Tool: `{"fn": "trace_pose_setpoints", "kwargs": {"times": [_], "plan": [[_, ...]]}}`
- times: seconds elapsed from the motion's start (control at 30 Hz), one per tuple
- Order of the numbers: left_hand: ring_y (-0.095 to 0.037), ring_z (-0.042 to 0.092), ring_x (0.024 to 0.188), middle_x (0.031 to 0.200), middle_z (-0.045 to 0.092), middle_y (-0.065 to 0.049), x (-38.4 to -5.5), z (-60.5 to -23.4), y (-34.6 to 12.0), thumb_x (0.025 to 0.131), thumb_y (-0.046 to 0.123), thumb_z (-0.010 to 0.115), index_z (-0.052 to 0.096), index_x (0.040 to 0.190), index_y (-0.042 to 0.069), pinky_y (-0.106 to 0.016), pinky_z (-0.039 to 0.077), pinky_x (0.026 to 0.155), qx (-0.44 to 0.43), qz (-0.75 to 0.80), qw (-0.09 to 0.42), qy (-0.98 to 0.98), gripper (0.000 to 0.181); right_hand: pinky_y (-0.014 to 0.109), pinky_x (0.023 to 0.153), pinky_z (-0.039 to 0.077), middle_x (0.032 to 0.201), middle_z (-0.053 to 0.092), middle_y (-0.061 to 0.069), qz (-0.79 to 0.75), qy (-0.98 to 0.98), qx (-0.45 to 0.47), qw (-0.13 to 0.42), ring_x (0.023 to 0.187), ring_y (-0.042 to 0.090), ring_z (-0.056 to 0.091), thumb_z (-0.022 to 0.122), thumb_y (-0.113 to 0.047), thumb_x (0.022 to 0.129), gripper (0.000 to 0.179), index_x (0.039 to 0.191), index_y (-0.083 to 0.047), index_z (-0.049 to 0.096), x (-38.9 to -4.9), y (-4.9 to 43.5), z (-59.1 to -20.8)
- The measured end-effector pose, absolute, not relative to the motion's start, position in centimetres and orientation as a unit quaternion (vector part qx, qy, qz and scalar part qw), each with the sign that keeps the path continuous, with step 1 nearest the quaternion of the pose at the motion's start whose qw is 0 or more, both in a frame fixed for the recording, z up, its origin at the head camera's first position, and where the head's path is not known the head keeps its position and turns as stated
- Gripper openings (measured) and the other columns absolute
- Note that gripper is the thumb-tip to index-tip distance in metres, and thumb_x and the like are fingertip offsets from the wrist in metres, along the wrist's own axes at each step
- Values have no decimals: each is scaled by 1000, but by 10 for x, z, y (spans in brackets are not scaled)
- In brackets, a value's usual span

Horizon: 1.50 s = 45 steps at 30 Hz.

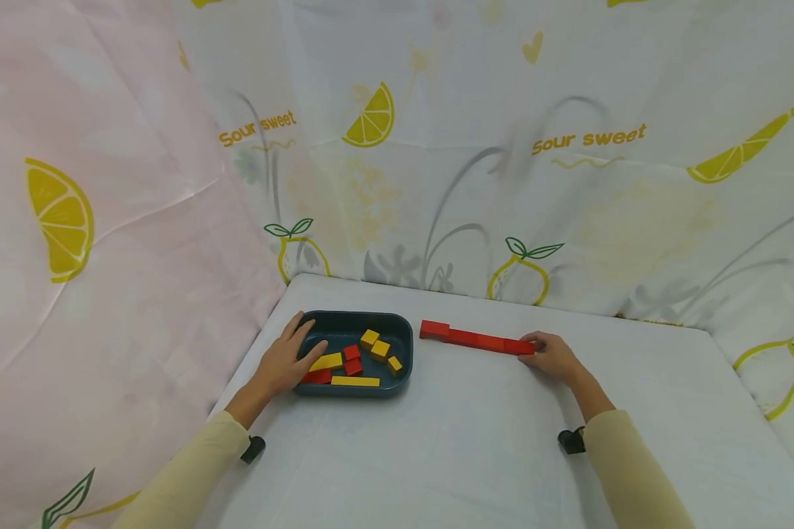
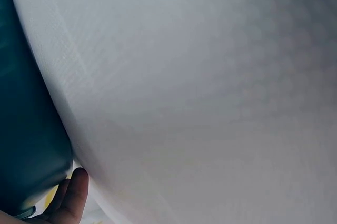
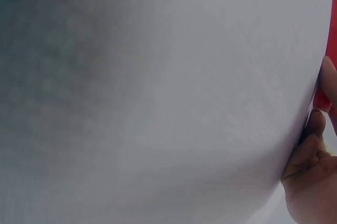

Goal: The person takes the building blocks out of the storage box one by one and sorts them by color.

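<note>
A dark teal tray (image 1: 397,323) holds several red and yellow wooden blocks. At its left end rests my left hand (image 1: 287,360), fingers fairly straight along the rim and thumb reaching over the inside near a yellow block (image 1: 327,361). In the left wrist view, fingers (image 2: 73,197) show beside the tray's outer wall (image 2: 31,129). To the right of the tray, several red blocks (image 1: 476,340) lie end to end in a row, the leftmost standing taller. My right hand (image 1: 556,358) pinches the red block (image 1: 519,347) at the row's right end between thumb and fingers.
A white cloth covers the table (image 1: 437,455). Behind it hangs a lemon-print curtain (image 1: 437,184), with a pink-tinted one (image 1: 139,257) along the left. Inside the tray, small yellow cubes (image 1: 380,351) sit to the right and a long yellow block (image 1: 355,381) lies near the front wall.
</note>
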<state>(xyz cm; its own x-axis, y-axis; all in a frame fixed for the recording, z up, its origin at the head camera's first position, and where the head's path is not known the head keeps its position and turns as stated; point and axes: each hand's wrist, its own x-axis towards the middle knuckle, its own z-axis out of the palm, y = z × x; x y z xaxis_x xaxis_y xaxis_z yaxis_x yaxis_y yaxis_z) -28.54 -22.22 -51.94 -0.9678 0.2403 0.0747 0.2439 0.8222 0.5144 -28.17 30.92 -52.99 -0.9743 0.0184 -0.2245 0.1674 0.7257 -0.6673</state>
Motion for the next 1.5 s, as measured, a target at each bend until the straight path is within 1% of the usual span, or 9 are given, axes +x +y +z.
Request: {"fn": "trace_pose_setpoints", "kwargs": {"times": [0.2,0.43,0.63,0.77,0.9,1.07,1.2,1.37,1.5], "plan": [[-45,32,143,165,14,-17,-286,-517,-222,99,55,48,30,155,9,-67,29,112,-129,-268,6,-955,75,50,94,47,122,56,22,-372,920,63,110,111,36,49,71,-20,91,49,135,-5,55,-282,309,-529],[-45,33,143,165,14,-18,-288,-515,-222,98,59,47,28,156,9,-67,29,112,-134,-264,7,-955,78,56,101,45,135,47,27,-371,917,76,130,120,41,45,73,-33,89,71,146,-7,42,-283,313,-527],[-49,37,139,166,10,-16,-291,-517,-219,91,65,53,23,158,10,-70,32,108,-131,-251,-18,-959,92,58,103,45,142,38,30,-379,913,71,136,126,44,39,73,-46,87,86,151,-4,32,-280,318,-527],[-52,35,139,167,4,-17,-289,-517,-222,84,70,59,14,159,8,-69,32,108,-143,-242,-55,-958,107,51,94,52,143,30,33,-359,927,44,100,120,45,47,71,-47,88,87,150,-2,31,-271,311,-517],[-52,34,140,166,0,-20,-288,-513,-233,78,71,66,7,158,2,-67,33,109,-169,-219,-67,-959,122,44,84,57,145,27,30,-335,941,-7,48,111,40,55,72,-41,89,81,150,-5,33,-268,288,-502],[-51,36,139,165,-1,-23,-287,-511,-237,73,75,68,5,156,-4,-64,36,109,-181,-201,-57,-961,131,51,91,56,150,27,23,-315,946,-66,30,120,38,49,75,-35,87,74,148,-13,40,-263,254,-488],[-48,39,138,166,1,-20,-287,-516,-235,75,76,65,6,157,-3,-61,38,109,-174,-195,-42,-964,128,56,97,51,152,28,19,-304,946,-109,22,130,38,43,76,-35,86,72,146,-15,43,-256,230,-483],[-48,40,138,166,4,-20,-287,-520,-232,80,75,60,9,157,-3,-61,38,109,-179,-205,-26,-962,121,62,99,47,159,23,18,-262,952,-160,-10,136,39,42,73,-40,87,79,152,-15,37,-251,206,-480],[-48,37,140,166,4,-19,-285,-519,-232,81,74,60,9,157,-1,-61,36,110,-174,-213,-28,-961,119,67,104,39,164,17,18,-224,956,-190,-26,141,41,37,70,-43,89,81,156,-17,31,-253,188,-474]]}}
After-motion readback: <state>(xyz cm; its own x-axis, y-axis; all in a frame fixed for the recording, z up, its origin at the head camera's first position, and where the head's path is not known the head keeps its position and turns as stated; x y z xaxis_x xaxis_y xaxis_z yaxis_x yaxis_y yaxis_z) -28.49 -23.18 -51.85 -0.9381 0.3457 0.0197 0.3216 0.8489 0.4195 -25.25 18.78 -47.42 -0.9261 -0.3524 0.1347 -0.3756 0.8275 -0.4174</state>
